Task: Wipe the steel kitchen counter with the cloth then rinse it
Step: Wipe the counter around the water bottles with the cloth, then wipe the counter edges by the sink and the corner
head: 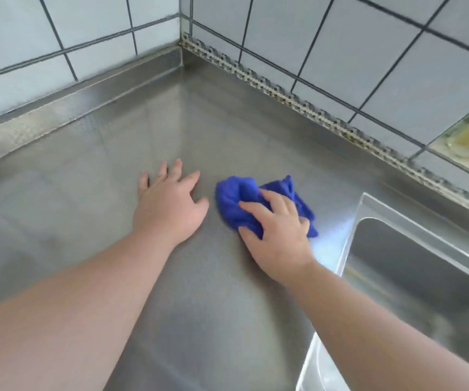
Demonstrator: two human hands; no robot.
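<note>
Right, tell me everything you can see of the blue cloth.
The blue cloth is a vivid, soft-looking fabric, bunched and crumpled rather than spread flat. It lies on the steel counter, just left of the sink, apart from the tiled wall. The right hand rests on top of it, fingers curled over the folds and pressing it down. Its edges stick out beyond the hand. The left hand lies flat beside it, not touching.

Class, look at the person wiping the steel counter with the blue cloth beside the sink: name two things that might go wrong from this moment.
1. The blue cloth is bunched under the right hand, so only a small patch touches the steel counter; the far corner may be missed.
2. The left hand rests flat on the counter and may leave marks or slip if the steel is wet.
</note>
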